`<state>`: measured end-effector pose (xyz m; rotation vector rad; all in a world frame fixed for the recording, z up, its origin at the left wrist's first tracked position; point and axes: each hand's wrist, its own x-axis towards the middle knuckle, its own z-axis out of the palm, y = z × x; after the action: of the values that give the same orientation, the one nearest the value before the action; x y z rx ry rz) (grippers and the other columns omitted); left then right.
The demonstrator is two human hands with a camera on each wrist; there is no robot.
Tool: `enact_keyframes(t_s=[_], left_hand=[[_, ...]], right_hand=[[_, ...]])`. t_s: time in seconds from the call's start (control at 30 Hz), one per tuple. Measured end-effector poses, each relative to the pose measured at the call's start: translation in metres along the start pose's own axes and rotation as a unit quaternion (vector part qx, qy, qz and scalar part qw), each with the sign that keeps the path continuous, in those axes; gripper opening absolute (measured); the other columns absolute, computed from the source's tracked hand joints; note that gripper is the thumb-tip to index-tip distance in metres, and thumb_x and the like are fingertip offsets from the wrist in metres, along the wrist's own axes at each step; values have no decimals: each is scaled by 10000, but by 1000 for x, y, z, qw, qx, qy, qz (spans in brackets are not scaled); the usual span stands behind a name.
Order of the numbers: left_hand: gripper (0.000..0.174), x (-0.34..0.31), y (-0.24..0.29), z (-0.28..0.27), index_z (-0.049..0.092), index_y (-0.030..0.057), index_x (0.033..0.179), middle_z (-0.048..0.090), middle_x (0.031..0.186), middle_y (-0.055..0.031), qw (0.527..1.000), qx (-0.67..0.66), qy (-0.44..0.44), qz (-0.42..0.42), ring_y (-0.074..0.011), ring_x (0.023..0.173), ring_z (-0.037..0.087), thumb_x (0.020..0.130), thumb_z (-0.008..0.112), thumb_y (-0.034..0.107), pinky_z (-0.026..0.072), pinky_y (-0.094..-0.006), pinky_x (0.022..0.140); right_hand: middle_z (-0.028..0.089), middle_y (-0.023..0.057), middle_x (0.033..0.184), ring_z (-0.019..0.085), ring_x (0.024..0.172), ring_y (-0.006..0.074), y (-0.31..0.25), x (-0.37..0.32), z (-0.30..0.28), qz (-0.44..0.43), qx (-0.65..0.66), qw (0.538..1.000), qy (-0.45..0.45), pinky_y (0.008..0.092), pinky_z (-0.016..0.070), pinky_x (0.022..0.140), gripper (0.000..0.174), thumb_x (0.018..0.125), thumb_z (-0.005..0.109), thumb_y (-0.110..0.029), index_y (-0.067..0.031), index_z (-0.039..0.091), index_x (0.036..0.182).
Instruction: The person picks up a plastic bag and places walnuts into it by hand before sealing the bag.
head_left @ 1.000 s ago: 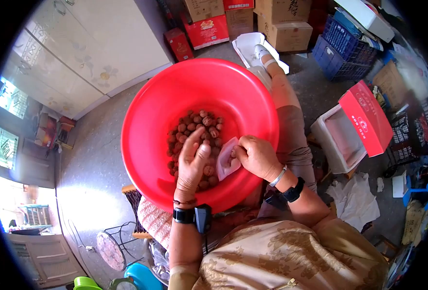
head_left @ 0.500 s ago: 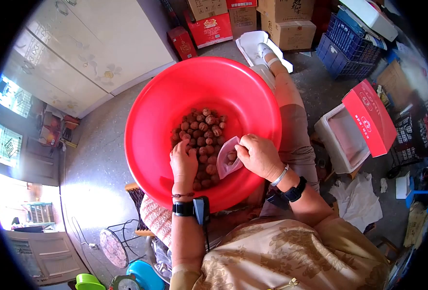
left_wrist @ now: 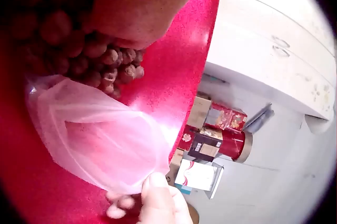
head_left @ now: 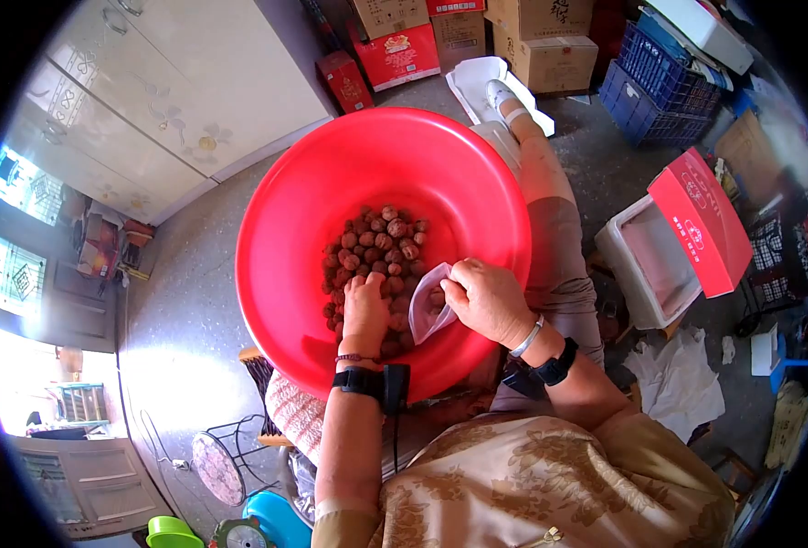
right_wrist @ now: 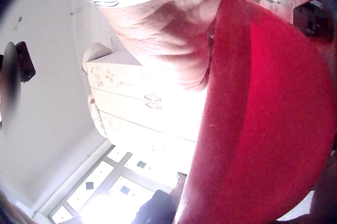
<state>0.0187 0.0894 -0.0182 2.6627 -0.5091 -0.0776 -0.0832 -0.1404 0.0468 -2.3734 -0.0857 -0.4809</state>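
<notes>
In the head view, a pile of brown walnuts (head_left: pixel 367 239) lies in a big red basin (head_left: pixel 303 196). My left hand (head_left: pixel 364 309) reaches down onto the pile, its fingertips among the walnuts; I cannot tell whether they grip any. My right hand (head_left: pixel 488 300), at the basin's right side, pinches the rim of a pale pink mesh bag (head_left: pixel 425 315). The bag's mouth (left_wrist: pixel 100 113) hangs wide and faces the left hand in the left wrist view. Several walnuts show through the mesh. The right wrist view shows only the heel of the right hand (right_wrist: pixel 174 50) beside the basin rim.
The basin sits at the person's lap, beside the outstretched leg (head_left: pixel 550 201). To the right stand a white foam box (head_left: pixel 637 265) with a red lid (head_left: pixel 701 219) and blue crates (head_left: pixel 650 100). Cardboard boxes (head_left: pixel 550 64) are stacked behind, and a cream cabinet (head_left: pixel 175 91) fills the left.
My left hand has gone from turned up over the pile, thumb raised, to palm-down, then slid a little right and nearer the bag. The right hand keeps its pinch on the bag.
</notes>
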Motion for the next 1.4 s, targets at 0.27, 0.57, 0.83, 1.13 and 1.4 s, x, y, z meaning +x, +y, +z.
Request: enact_keyframes(t_s=[0.27,0.57,0.83,1.13,1.4], left_hand=[[377,4,-13,12,653,63,1155,675,1113,-246,998,-49,41,-4,-468,1071,629,799,651,-62,541,-522,929],[218,3,27,-41,623,20,1206,731,1008,-54,766,-621,-3,-170,-147,845,686,1004,670,85,548,-280,667],[152,2,14,-39,637,103,1192,699,1015,-43,554,-810,-66,-180,-171,916,682,1071,593,183,566,-327,736],[155,-7,34,-60,671,108,1150,658,947,13,627,-762,-71,-143,-93,806,612,1016,651,184,476,-238,670],[290,-17,53,-54,716,62,1171,636,1261,-42,832,-552,-48,13,-124,1026,625,890,749,-3,514,-297,978]], right_hand=[[676,187,829,681,753,423,0,-1,0,-9,-2,1000,1,539,552,673,217,952,677,-230,-31,619,887],[685,184,833,687,745,413,-1,1,-2,-10,-21,1000,3,536,554,663,213,960,667,-237,-40,627,891],[684,182,826,682,724,416,2,-1,2,-6,-10,1000,5,535,547,642,220,966,663,-236,-39,616,882],[672,188,822,681,741,423,-1,1,1,9,0,1000,8,538,546,651,210,956,666,-211,-38,595,860],[675,194,839,683,759,428,-1,3,1,19,-20,1000,6,532,551,660,209,953,667,-207,-29,596,869]])
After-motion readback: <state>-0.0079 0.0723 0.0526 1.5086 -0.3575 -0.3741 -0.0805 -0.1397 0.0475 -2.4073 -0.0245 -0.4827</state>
